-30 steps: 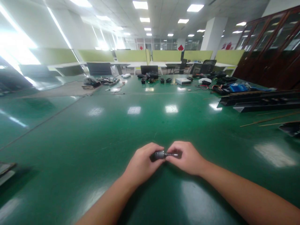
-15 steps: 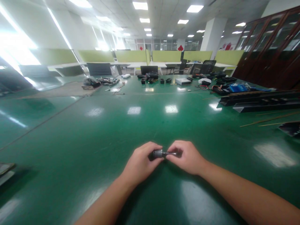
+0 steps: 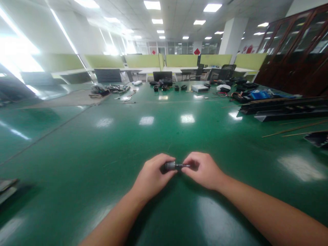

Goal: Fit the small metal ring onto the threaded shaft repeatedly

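A small grey-and-black cylinder [image 3: 170,166] lies sideways in my left hand [image 3: 153,174], with thumb and fingers wrapped round its left end. Out of its right side runs a thin dark shaft [image 3: 179,165], which my right hand [image 3: 202,170] pinches between thumb and fingertips. My palm and fingers cover the cylinder's far left end. Both hands are low over the green tabletop [image 3: 143,143], close together, with a narrow gap between the fingertips. What kind of tool or part the cylinder is cannot be made out.
Long black metal channels [image 3: 289,111] and thin rods [image 3: 294,131] lie at the right. Along the far edge are small black blocks [image 3: 176,88], a white box [image 3: 200,88] and cables. A flat object [image 3: 7,188] sits at the left edge.
My left hand has shifted slightly left with the cylinder. The gap between the hands is a little wider, and the thin shaft shows more clearly between them.
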